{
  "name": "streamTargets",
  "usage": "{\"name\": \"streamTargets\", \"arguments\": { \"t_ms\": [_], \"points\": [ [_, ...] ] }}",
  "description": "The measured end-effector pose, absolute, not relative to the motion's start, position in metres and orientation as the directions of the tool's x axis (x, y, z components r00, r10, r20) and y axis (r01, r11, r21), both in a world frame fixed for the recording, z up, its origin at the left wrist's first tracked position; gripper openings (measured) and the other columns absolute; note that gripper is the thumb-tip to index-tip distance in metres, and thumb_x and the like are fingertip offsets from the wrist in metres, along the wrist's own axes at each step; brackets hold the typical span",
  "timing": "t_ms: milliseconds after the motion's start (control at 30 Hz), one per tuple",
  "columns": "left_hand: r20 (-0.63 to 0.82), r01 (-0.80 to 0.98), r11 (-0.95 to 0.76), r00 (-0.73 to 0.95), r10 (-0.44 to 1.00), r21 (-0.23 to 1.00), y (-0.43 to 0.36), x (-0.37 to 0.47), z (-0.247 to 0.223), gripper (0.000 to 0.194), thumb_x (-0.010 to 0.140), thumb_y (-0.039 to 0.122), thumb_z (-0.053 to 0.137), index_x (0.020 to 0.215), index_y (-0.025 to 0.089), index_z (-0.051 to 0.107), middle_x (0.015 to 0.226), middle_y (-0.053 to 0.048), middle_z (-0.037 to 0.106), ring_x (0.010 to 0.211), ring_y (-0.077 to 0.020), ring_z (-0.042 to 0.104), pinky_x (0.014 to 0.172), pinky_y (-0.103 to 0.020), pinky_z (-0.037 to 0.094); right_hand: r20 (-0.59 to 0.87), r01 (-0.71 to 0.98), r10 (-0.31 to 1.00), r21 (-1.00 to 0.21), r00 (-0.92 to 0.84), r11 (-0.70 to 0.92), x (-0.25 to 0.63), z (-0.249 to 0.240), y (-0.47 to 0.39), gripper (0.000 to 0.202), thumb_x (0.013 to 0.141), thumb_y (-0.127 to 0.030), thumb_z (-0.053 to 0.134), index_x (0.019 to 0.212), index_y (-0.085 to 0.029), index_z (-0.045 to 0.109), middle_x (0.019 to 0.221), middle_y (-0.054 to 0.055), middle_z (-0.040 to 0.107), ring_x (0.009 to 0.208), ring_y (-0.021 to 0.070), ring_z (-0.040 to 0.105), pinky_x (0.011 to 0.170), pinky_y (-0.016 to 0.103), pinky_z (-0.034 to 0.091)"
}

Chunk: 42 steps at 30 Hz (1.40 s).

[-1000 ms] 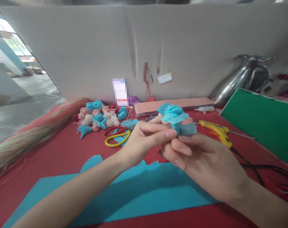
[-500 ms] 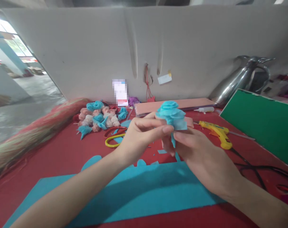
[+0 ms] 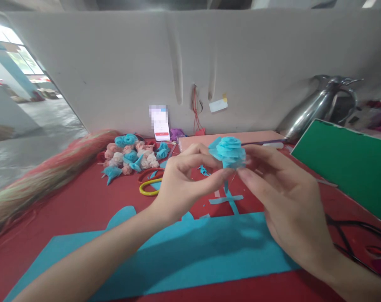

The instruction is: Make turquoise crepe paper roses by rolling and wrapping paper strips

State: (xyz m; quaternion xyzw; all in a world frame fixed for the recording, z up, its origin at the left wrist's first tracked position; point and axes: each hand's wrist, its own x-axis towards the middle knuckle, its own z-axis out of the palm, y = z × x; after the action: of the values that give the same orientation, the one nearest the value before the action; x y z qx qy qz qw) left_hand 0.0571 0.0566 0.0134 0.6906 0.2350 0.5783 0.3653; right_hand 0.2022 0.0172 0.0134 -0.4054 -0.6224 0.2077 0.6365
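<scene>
Blue paper flower [image 3: 228, 151] sits raised above the red table [image 3: 83, 201], just past picture centre toward one o'clock, pinched between both hands. Left hand [image 3: 184, 184], coming in from seven o'clock, presses thumb and forefinger against the flower's base, its other fingers curled loosely above. Right hand [image 3: 288, 197], entering from four o'clock, closes its fingertips on the flower's far side. Below them lies a blue paper sheet [image 3: 184, 251] at six o'clock, with thin blue strips [image 3: 228, 200] just beyond it. Finished pink, white and blue flowers [image 3: 130, 155] are heaped at ten o'clock, beside yellow-handled scissors [image 3: 149, 186]. A green board [image 3: 350, 167] leans at three o'clock.
</scene>
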Motion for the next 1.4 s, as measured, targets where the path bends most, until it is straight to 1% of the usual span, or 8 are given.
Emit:
{"name": "streamTargets", "arguments": {
  "t_ms": [133, 233, 333, 533, 700, 1067, 1233, 1400],
  "points": [
    [0.641, -0.081, -0.64, 0.209, 0.738, 0.764, 0.0548, 0.056, 0.0133, 0.011, 0.074, 0.019, 0.071, 0.064, 0.022, 0.07, 0.067, 0.001, 0.056, 0.068, -0.0133, 0.053, 0.066, -0.029, 0.043, 0.57, 0.188, 0.814, -0.816, 0.109, 0.546, 0.2027, 0.0107, 0.0173, 0.008, 0.08, -0.024, 0.064, 0.081, -0.03, 0.07, 0.066, -0.005, 0.057, 0.07, 0.0159, 0.058, 0.077, 0.036, 0.045],
    [0.651, -0.085, -0.65, 0.211, 0.729, 0.755, 0.0534, 0.0562, 0.0121, 0.013, 0.074, 0.014, 0.07, 0.065, 0.023, 0.071, 0.067, 0.002, 0.058, 0.07, -0.0131, 0.054, 0.067, -0.029, 0.044, 0.614, 0.239, 0.774, -0.783, 0.153, 0.574, 0.2019, 0.0117, 0.0154, 0.012, 0.079, -0.021, 0.065, 0.08, -0.031, 0.071, 0.07, -0.005, 0.062, 0.075, 0.0165, 0.058, 0.084, 0.039, 0.04],
    [0.661, -0.068, -0.663, 0.203, 0.722, 0.745, 0.0529, 0.0576, 0.0119, 0.013, 0.074, 0.015, 0.07, 0.065, 0.024, 0.071, 0.068, 0.002, 0.06, 0.071, -0.013, 0.055, 0.068, -0.028, 0.044, 0.638, 0.281, 0.752, -0.761, 0.164, 0.585, 0.2011, 0.0142, 0.014, 0.012, 0.079, -0.018, 0.065, 0.079, -0.029, 0.071, 0.076, -0.005, 0.065, 0.072, 0.0147, 0.057, 0.077, 0.035, 0.041],
    [0.648, -0.033, -0.652, 0.169, 0.743, 0.757, 0.0514, 0.0601, 0.0122, 0.013, 0.077, 0.019, 0.069, 0.065, 0.025, 0.073, 0.063, 0.002, 0.059, 0.07, -0.0123, 0.056, 0.067, -0.026, 0.045, 0.734, 0.406, 0.66, -0.658, 0.159, 0.634, 0.1996, 0.0163, 0.0113, 0.011, 0.078, -0.012, 0.065, 0.076, -0.022, 0.067, 0.069, -0.006, 0.061, 0.064, 0.0098, 0.053, 0.06, 0.025, 0.043],
    [0.641, -0.086, -0.637, 0.168, 0.749, 0.766, 0.0479, 0.0619, 0.0115, 0.011, 0.077, 0.02, 0.07, 0.068, 0.024, 0.074, 0.067, 0.002, 0.058, 0.07, -0.0124, 0.056, 0.067, -0.026, 0.046, 0.816, 0.472, 0.566, -0.549, 0.121, 0.69, 0.1978, 0.0145, 0.0106, 0.013, 0.079, -0.01, 0.064, 0.075, -0.022, 0.064, 0.071, -0.005, 0.061, 0.064, 0.0101, 0.054, 0.061, 0.028, 0.043],
    [0.516, -0.217, -0.479, 0.168, 0.84, 0.851, 0.0498, 0.0612, 0.0079, 0.01, 0.068, 0.032, 0.078, 0.063, 0.025, 0.073, 0.073, 0.0, 0.063, 0.073, -0.0158, 0.059, 0.071, -0.029, 0.051, 0.864, 0.41, 0.502, -0.471, 0.038, 0.781, 0.1989, 0.0102, 0.0092, 0.023, 0.079, -0.002, 0.058, 0.084, -0.023, 0.063, 0.076, -0.001, 0.061, 0.081, 0.0171, 0.059, 0.068, 0.033, 0.048],
    [0.508, -0.255, -0.455, 0.204, 0.837, 0.853, 0.0509, 0.0613, 0.0103, 0.008, 0.067, 0.026, 0.079, 0.064, 0.025, 0.072, 0.074, 0.002, 0.065, 0.077, -0.0161, 0.062, 0.074, -0.029, 0.052, 0.884, 0.444, 0.468, -0.421, 0.003, 0.791, 0.2004, 0.0087, 0.0089, 0.024, 0.077, -0.001, 0.059, 0.086, -0.023, 0.063, 0.077, 0.0, 0.061, 0.08, 0.0177, 0.059, 0.075, 0.036, 0.05],
    [0.523, -0.222, -0.479, 0.223, 0.823, 0.849, 0.0516, 0.0617, 0.0151, 0.019, 0.064, 0.02, 0.08, 0.058, 0.021, 0.063, 0.071, 0.003, 0.065, 0.075, -0.0148, 0.062, 0.075, -0.027, 0.051, 0.857, 0.396, 0.514, -0.46, -0.036, 0.795, 0.2013, 0.0091, 0.0102, 0.027, 0.077, -0.001, 0.058, 0.091, -0.023, 0.064, 0.079, 0.001, 0.061, 0.074, 0.0175, 0.057, 0.061, 0.033, 0.048]
  ]
}}
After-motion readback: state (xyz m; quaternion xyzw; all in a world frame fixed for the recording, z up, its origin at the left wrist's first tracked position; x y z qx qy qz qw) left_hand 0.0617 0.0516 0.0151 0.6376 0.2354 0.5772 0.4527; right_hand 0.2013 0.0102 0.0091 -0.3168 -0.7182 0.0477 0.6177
